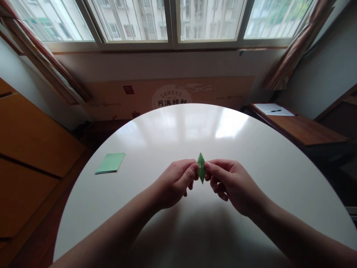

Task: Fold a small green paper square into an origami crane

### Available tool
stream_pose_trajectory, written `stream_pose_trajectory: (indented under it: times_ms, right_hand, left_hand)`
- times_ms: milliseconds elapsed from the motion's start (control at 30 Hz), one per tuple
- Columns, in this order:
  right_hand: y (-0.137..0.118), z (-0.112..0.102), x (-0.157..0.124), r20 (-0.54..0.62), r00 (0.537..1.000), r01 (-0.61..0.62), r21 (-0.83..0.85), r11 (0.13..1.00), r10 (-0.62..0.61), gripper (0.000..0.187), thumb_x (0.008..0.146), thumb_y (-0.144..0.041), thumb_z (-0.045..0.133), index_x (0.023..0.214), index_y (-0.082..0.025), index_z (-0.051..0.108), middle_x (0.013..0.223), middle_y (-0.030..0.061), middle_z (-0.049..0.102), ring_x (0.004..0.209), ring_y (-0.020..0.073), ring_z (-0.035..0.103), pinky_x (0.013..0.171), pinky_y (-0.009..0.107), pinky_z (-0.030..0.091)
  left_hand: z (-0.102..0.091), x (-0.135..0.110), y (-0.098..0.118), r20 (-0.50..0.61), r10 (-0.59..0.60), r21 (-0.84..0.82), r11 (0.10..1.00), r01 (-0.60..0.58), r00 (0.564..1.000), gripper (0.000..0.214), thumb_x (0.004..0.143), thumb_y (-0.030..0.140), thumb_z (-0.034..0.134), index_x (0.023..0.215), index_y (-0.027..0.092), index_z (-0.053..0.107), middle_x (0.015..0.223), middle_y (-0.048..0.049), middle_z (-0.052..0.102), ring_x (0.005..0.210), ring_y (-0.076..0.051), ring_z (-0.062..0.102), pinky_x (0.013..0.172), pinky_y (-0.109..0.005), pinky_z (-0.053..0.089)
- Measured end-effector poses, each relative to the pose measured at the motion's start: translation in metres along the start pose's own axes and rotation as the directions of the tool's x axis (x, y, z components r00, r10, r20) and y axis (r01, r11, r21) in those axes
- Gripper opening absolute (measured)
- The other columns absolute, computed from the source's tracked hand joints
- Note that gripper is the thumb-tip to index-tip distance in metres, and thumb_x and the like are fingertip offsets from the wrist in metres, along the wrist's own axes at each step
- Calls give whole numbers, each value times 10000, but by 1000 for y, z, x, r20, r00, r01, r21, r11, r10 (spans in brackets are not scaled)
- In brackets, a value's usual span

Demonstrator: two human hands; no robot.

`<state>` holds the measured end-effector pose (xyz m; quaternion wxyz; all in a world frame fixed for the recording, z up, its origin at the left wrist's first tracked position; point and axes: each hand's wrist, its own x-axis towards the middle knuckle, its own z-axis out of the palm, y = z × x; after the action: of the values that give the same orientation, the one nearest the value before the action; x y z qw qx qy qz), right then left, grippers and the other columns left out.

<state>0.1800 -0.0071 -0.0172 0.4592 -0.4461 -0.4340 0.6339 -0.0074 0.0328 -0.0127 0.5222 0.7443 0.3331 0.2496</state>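
A small folded piece of green paper, diamond-shaped and upright, is held above the round white table. My left hand pinches its left side between thumb and fingers. My right hand pinches its right side the same way. Both hands meet over the middle of the table, a little above its surface.
A stack of green paper sheets lies on the table at the left. A brown desk with a white sheet and a pen stands at the right. A printed cardboard panel leans below the window behind the table.
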Motion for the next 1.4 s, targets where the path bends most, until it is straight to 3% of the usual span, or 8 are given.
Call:
stream_pose_trajectory:
  times_ms: [233, 433, 700, 933, 1167, 1400]
  right_hand:
    - [0, 0, 0, -7, 1000, -5, 14, 1000, 5, 333, 819, -477, 741, 857, -146, 751, 702, 27, 625, 481, 83, 518, 336, 157, 304]
    - [0, 1, -1, 10, 1000, 6, 36, 999, -6, 299, 843, -446, 729, 813, -148, 727, 696, 20, 629, 483, 79, 532, 336, 137, 309]
    - [-1, 3, -1, -17, 996, 85, -82, 993, -86, 302, 838, -447, 717, 772, -152, 727, 688, 26, 651, 468, 99, 552, 317, 156, 329]
    - [0, 2, -1, -12, 997, 81, -78, 994, -82, 291, 852, -428, 704, 774, -148, 724, 686, 24, 645, 463, 88, 545, 321, 147, 335]
    - [0, 3, -1, -24, 993, 109, -113, 988, -112, 288, 854, -419, 702, 775, -144, 736, 681, 33, 650, 456, 96, 546, 309, 149, 336]
    - [-1, 1, 0, 10, 997, 78, -122, 989, -78, 276, 834, -416, 732, 793, -144, 756, 667, 37, 652, 479, 99, 540, 325, 148, 342]
  left_hand:
    - [5, 3, -1, 15, -24, -267, 963, 27, 1000, 414, 974, 513, 457, 901, 141, 625, 782, -32, 540, 618, -136, 542, 421, -206, 487]
    - [5, 4, 1, 53, -70, -432, 898, 86, 996, 356, 974, 437, 459, 875, 143, 633, 824, -50, 573, 614, -131, 556, 396, -190, 489]
    - [5, 4, -1, -38, -35, -239, 971, 25, 999, 352, 956, 445, 525, 819, 132, 613, 757, -37, 594, 590, -119, 545, 414, -192, 491]
    - [5, 4, -1, -37, -59, -285, 958, 46, 998, 394, 901, 503, 599, 792, 125, 619, 692, -21, 576, 543, -115, 528, 398, -212, 490]
    - [1, 5, 3, -89, -55, -167, 985, 39, 995, 320, 899, 388, 608, 741, 114, 651, 597, 5, 530, 532, -113, 520, 421, -206, 485]
    - [-8, 3, 7, -48, -47, -75, 996, 44, 998, 287, 877, 350, 644, 735, 105, 691, 623, -11, 571, 562, -114, 539, 442, -193, 485]
